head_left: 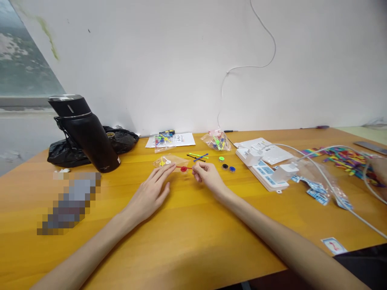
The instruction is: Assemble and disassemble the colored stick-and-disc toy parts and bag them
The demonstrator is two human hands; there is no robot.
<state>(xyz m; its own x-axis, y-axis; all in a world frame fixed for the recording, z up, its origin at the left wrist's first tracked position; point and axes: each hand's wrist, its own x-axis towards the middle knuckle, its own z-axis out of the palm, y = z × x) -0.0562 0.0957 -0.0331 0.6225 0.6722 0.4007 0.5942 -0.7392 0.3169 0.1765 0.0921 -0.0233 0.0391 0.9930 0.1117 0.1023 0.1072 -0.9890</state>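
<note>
My right hand point(208, 177) is closed in a pinch on one end of a thin red plastic stick point(189, 167). Just below the stick is a small round red disc point(183, 169); whether the two are joined I cannot tell. My left hand point(154, 188) lies with its fingers stretched out, the tips by the stick's other end and the edge of a clear bag point(173, 159) with yellow and white pieces. Beyond my right hand, several blue, black and green sticks point(198, 157) lie crossed. Green point(221, 158), black point(225, 166) and blue point(232, 169) discs sit to the right.
A black flask point(90, 135) stands at the left before a black plastic bag point(66, 153). A white power strip point(266, 174) with cables lies at the right. Behind it are rainbow-coloured pieces point(344, 159) and another person's hand point(379, 171). Bagged pieces point(217, 141) lie near the wall.
</note>
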